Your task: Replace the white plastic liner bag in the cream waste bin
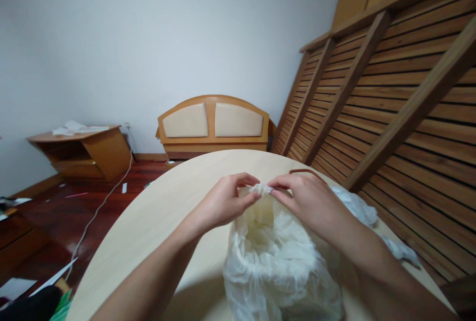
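A crumpled white plastic bag (275,261) stands on the round pale wooden table (163,222) right in front of me. My left hand (223,204) pinches the bag's gathered top edge from the left. My right hand (308,202) pinches the same bunched top from the right. The fingertips of both hands nearly meet over the twisted plastic. More white plastic (357,207) spreads on the table behind my right wrist. What is inside the bag is hidden.
A slatted wooden bed frame (390,93) leans against the wall at right. A padded headboard (213,125) stands on the floor behind the table. A low wooden side table (85,150) sits at left. A white cable (100,207) and papers lie on the dark red floor.
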The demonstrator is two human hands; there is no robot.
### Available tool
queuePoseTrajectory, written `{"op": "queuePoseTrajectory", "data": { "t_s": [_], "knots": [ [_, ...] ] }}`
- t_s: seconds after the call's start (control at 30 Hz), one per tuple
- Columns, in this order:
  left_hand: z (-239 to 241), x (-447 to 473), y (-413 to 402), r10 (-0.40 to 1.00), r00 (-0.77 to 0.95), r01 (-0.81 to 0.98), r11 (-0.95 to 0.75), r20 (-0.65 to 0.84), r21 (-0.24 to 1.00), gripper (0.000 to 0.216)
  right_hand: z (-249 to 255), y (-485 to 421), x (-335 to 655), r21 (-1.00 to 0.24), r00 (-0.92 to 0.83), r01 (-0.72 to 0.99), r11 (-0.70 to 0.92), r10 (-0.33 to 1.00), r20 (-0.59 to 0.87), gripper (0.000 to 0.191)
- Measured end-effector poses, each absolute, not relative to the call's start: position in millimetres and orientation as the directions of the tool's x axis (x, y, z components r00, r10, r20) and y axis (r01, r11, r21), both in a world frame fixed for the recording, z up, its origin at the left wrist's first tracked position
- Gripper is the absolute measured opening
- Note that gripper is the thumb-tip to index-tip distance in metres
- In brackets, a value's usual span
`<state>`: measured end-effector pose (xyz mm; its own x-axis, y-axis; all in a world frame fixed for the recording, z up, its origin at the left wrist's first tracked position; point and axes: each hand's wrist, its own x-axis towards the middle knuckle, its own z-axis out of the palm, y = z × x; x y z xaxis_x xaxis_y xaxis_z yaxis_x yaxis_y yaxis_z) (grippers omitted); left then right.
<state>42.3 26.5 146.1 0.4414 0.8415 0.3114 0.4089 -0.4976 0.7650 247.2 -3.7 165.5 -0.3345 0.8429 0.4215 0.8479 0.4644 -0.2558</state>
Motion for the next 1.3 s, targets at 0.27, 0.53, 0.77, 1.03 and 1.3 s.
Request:
{"op": "queuePoseTrajectory", "data": {
  "t_s": [0.27,0.53,0.77,1.03,1.3],
  "knots": [
    [149.0,40.8,28.7,0.841,0.473,0.450,-0.488,0.264,0.748,0.020,162.1,-1.0,245.4,-0.392,-0.341,0.773,0.498,0.848,0.405,0.026],
    [152.3,30.0,28.2,0.892,0.401,0.667,-0.439,0.206,0.602,0.018,167.8,-2.7,250.0,-0.429,-0.278,0.785,0.448,0.872,0.402,0.016],
    [152.2,27.1,29.8,0.870,0.452,0.556,-0.448,0.198,0.700,0.043,163.0,-1.0,239.8,-0.487,-0.281,0.762,0.428,0.895,0.346,0.017],
    [147.9,36.8,36.9,0.871,0.463,0.635,-0.454,0.163,0.624,0.023,156.4,4.5,240.8,-0.535,-0.269,0.749,0.391,0.917,0.294,0.022],
    [152.0,32.5,32.9,0.894,0.430,0.709,-0.419,0.123,0.568,0.020,160.2,-5.8,237.5,-0.457,-0.271,0.820,0.345,0.937,0.220,0.031]
  ]
}}
